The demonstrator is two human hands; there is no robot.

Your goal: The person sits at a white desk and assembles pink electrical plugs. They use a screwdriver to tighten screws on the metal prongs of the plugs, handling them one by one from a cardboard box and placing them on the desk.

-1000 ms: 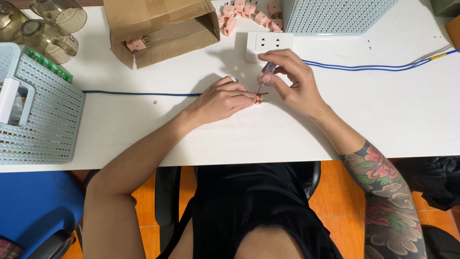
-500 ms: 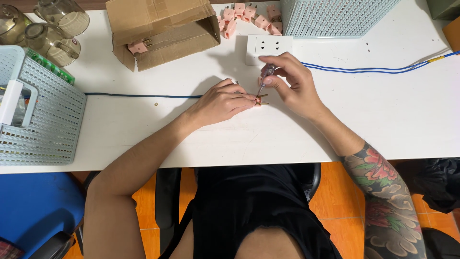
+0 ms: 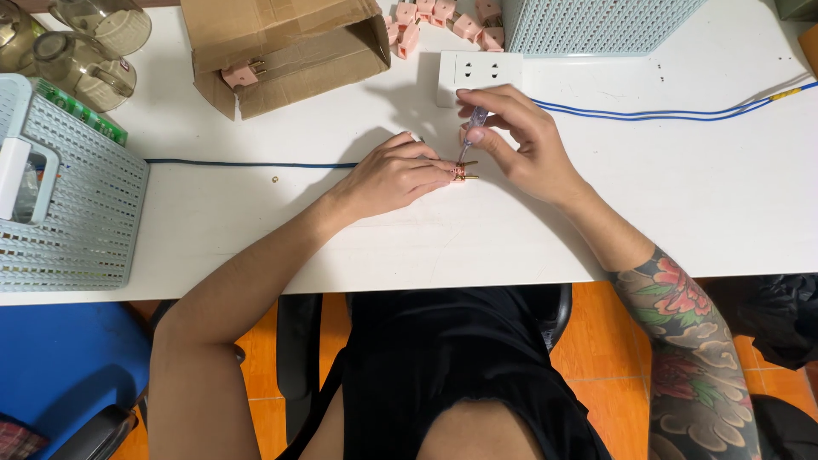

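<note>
Right now I see the left hand [image 3: 394,176] pinching a small pink plug with brass prongs [image 3: 461,173] against the white tabletop [image 3: 596,221], just below the white socket block [image 3: 479,70]. The right hand [image 3: 520,140] grips a slim clear-handled screwdriver [image 3: 471,132], tip on the plug.

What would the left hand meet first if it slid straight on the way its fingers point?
The left hand points right; first comes the small pink plug part at its fingertips, then probably the right hand.
</note>
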